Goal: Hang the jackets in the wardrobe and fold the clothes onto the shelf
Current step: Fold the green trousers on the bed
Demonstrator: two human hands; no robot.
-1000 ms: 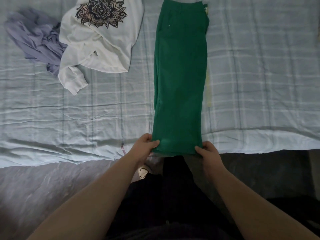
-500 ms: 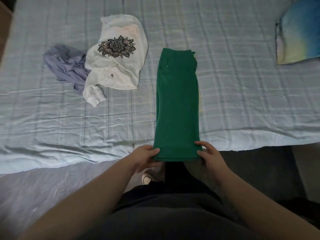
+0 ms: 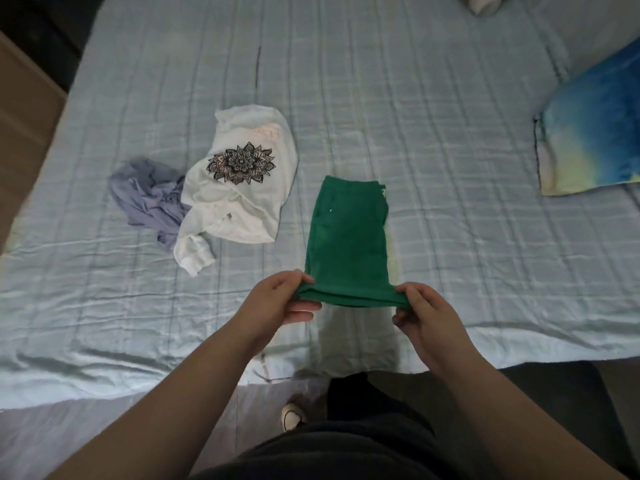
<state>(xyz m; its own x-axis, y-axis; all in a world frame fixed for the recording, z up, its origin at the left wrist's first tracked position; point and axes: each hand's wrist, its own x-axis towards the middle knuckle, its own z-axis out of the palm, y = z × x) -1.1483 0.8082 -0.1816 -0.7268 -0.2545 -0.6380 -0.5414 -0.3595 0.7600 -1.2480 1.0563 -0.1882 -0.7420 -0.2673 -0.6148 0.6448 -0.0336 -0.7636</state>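
Note:
Green trousers (image 3: pixel 348 237), folded lengthwise, lie on the light blue bed (image 3: pixel 381 98), waistband at the far end. Their hem end is lifted off the sheet. My left hand (image 3: pixel 282 301) pinches the left hem corner and my right hand (image 3: pixel 420 311) pinches the right one, with the cloth stretched between them above the bed. A white sweatshirt (image 3: pixel 239 199) with a black mandala print lies crumpled to the left. A lilac garment (image 3: pixel 149 199) is bunched up beside it, partly under the sweatshirt.
A blue and yellow pillow (image 3: pixel 588 133) rests at the bed's right side. A wooden furniture edge (image 3: pixel 24 126) runs along the left. The bed's near edge (image 3: pixel 138 386) is just before my legs, with a white shoe (image 3: pixel 292 415) on the floor below.
Both hands have lifted the hem end of the green trousers off the bed edge and carried it away from me, toward the waistband. The view has tilted up, showing more of the bed.

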